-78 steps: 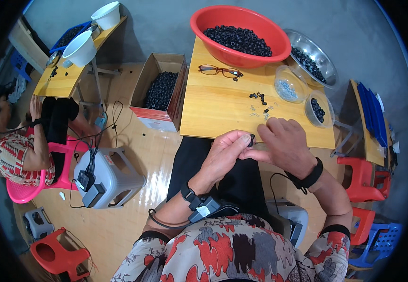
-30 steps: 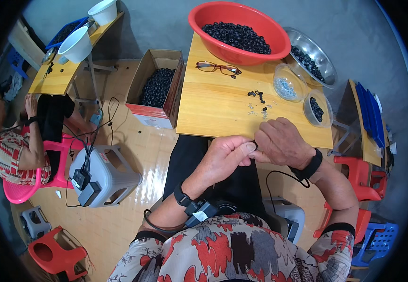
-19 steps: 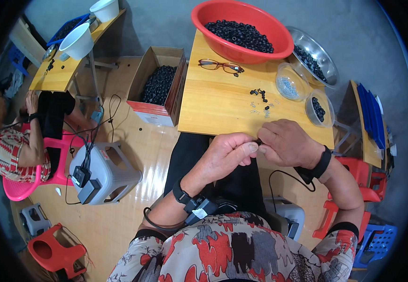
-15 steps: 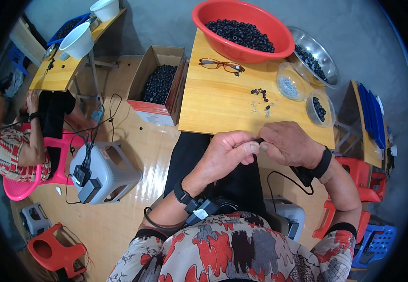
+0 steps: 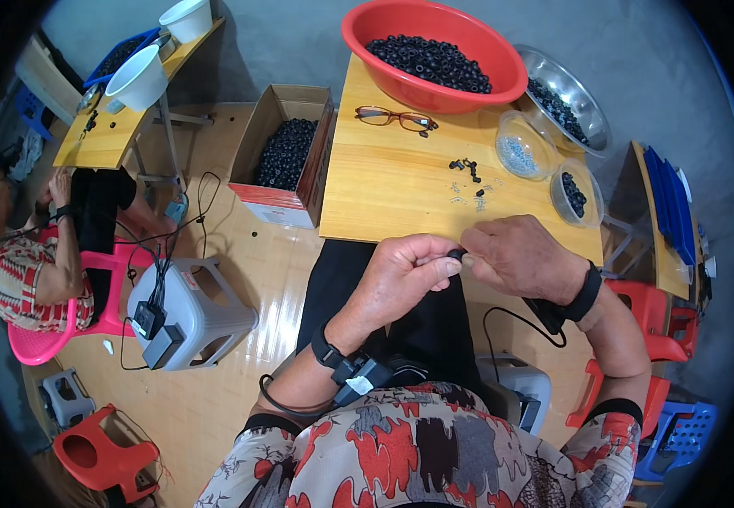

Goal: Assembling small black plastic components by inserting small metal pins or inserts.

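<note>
Over my lap, just off the table's near edge, my left hand (image 5: 407, 273) is closed, pinching a small black part (image 5: 456, 253) between thumb and forefinger. My right hand (image 5: 526, 259) meets it from the other side, its fingers bent together at the part; whatever sits in those fingertips is hidden. Beyond the hands, several small black pieces (image 5: 469, 168) lie loose on the wooden table (image 5: 384, 199), with tiny clear bits (image 5: 480, 203) scattered beside them. A clear bowl (image 5: 526, 172) of tiny pale blue pieces and another clear bowl (image 5: 593, 218) of black parts stand to the right.
A red basin (image 5: 367, 63) and a steel bowl (image 5: 601, 140), both with black parts, are at the table's back. Glasses (image 5: 394, 118) lie left of them. A carton (image 5: 320, 169) of black parts stands on the floor. At far left a person (image 5: 45, 271) sits near a grey stool (image 5: 214, 305).
Both hands have shifted slightly left, and the right fingers have turned a little. More of the black part now shows between the fingertips.
</note>
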The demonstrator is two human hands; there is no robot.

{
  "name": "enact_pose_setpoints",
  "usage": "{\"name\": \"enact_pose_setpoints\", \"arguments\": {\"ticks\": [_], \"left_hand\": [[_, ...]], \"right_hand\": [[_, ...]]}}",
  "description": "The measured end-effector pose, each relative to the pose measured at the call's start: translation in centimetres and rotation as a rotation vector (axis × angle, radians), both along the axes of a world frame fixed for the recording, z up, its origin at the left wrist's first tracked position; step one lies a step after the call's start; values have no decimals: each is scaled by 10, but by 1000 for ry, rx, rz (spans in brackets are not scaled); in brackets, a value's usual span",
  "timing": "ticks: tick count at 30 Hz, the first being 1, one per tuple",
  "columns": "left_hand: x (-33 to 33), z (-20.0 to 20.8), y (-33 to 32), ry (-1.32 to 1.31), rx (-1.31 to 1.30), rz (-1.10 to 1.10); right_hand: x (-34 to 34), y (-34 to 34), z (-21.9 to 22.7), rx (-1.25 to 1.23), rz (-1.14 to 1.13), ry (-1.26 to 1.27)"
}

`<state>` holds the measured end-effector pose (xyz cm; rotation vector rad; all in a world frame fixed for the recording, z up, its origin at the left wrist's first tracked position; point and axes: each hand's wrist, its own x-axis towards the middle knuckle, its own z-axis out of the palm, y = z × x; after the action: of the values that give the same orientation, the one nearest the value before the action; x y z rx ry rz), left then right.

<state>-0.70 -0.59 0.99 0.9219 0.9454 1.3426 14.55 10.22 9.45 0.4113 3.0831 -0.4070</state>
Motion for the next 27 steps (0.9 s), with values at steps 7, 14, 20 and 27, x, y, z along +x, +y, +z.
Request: {"name": "enact_pose_setpoints", "arguments": {"ticks": [7,14,20,27], "left_hand": [[2,-8,3,-76,-23,-45],[6,-16,6,-182,-38,-48],[8,-14,5,-354,-76,33],[12,-7,5,-428,-93,76]], "right_hand": [[6,-1,-2,-66,-37,-58],[3,3,-3,-165,-35,-29],[-2,-3,-5,-49,-155,110],[-7,-10,-4,472,-11,204]]}}
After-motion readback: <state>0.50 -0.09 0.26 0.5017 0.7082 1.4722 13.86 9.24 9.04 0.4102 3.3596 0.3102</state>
